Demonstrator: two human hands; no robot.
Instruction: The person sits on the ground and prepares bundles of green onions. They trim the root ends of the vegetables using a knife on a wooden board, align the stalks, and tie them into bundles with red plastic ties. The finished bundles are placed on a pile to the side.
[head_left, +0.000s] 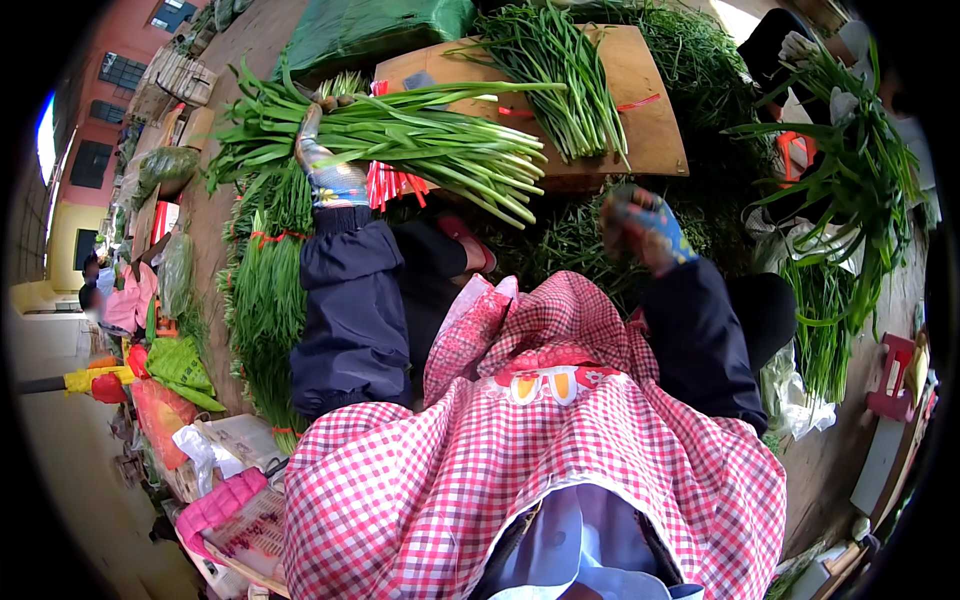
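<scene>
My left hand (324, 163), in a patterned glove, grips a thick bunch of Chinese chives (450, 154) by its leafy part. Their pale stem ends point right, beside a wooden board (649, 97). Another bunch of chives (559, 82) lies on that board, over a red tie strip (637, 103). Below my left hand's bunch, red-and-white strips (390, 186) hang at the board's left edge. My right hand (646, 229), gloved and blurred by motion, hovers over loose green leaves (581, 244) below the board. Its fingers look bent, and I make out nothing in them.
Chive bunches with red ties (270, 307) are stacked at left. A green-wrapped bundle (375, 30) stands behind; loose leaves (694, 64) heap beyond the board. At right, a co-worker's gloved hand (842, 105) is among long greens (862, 172). A red stool (891, 379) stands lower right.
</scene>
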